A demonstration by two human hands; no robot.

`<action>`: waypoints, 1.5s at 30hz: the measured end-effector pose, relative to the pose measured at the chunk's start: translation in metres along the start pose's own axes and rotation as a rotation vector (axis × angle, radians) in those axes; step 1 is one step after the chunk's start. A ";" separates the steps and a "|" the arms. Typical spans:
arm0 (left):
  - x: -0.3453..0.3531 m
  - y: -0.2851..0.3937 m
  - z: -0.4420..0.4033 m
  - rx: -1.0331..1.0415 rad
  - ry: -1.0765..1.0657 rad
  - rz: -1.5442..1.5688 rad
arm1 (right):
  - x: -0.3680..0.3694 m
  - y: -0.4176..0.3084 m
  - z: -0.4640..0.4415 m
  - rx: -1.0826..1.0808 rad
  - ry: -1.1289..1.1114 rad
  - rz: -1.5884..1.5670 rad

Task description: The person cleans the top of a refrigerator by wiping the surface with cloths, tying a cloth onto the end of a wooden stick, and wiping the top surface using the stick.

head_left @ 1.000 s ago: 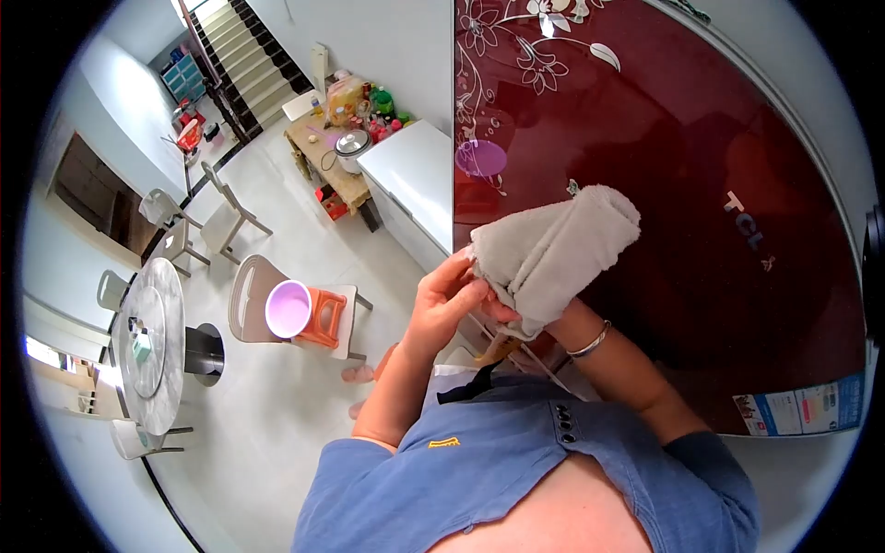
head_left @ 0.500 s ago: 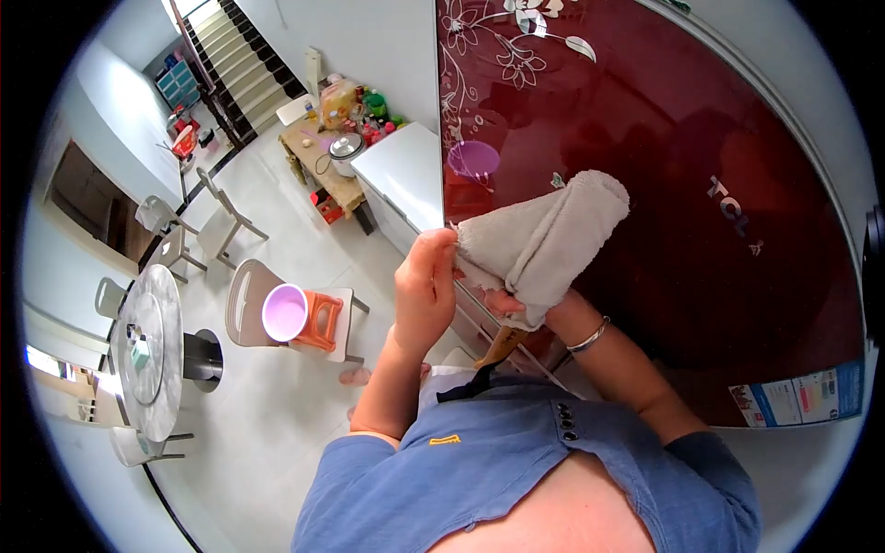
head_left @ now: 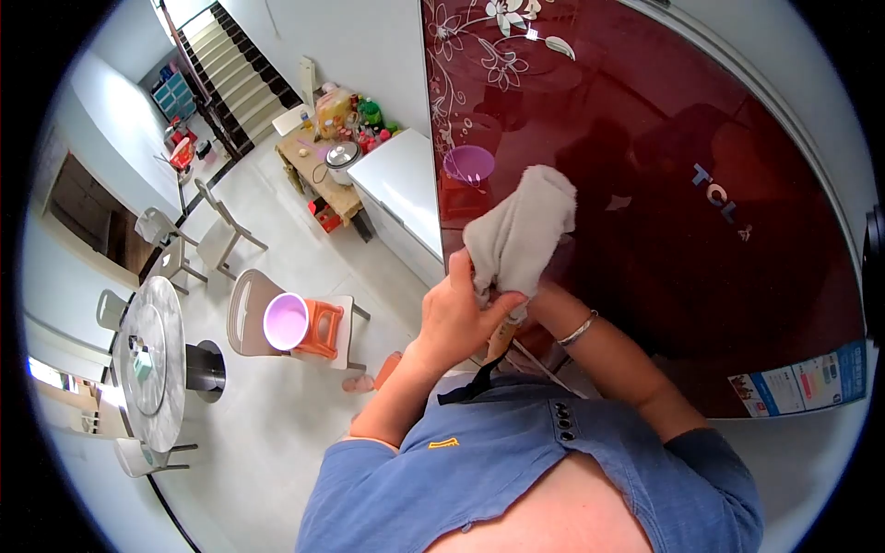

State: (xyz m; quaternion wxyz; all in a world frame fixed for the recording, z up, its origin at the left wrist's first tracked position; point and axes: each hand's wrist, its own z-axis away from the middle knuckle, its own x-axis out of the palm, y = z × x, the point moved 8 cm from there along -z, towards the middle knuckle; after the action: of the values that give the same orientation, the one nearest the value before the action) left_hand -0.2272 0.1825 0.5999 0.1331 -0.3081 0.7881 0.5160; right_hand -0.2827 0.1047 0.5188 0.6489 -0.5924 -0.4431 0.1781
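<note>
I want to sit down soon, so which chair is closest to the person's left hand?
The chair bearing the orange stool and purple basin; the other chairs stand farther from the left hand.

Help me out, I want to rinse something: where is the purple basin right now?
In the head view, the purple basin is off to the person's left, on the orange stool standing on the nearest chair.

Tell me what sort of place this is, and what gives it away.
Most likely the dining area of a home: a round table with chairs near it, a staircase in the background, and a rice cooker on a cluttered side table.
</note>
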 end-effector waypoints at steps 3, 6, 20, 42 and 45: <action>-0.001 -0.003 -0.012 0.116 -0.076 0.075 | 0.004 0.000 -0.004 0.019 0.051 -0.080; 0.003 -0.020 -0.014 -0.012 -0.178 0.186 | 0.002 0.004 -0.007 0.055 0.130 -0.117; -0.010 -0.083 -0.026 -0.404 0.066 1.068 | -0.001 -0.020 -0.002 0.288 0.148 0.385; 0.017 -0.064 0.003 -0.679 0.239 1.358 | 0.052 -0.093 -0.027 -0.182 0.056 0.405; 0.038 -0.073 0.037 -0.783 0.065 1.369 | 0.047 -0.063 -0.020 0.017 0.092 0.645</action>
State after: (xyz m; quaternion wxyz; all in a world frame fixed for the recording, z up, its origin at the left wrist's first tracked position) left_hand -0.2154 0.1816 0.5104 -0.3554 0.2060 0.5673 0.7138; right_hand -0.2595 0.1134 0.5964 0.5832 -0.7044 -0.2010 0.3512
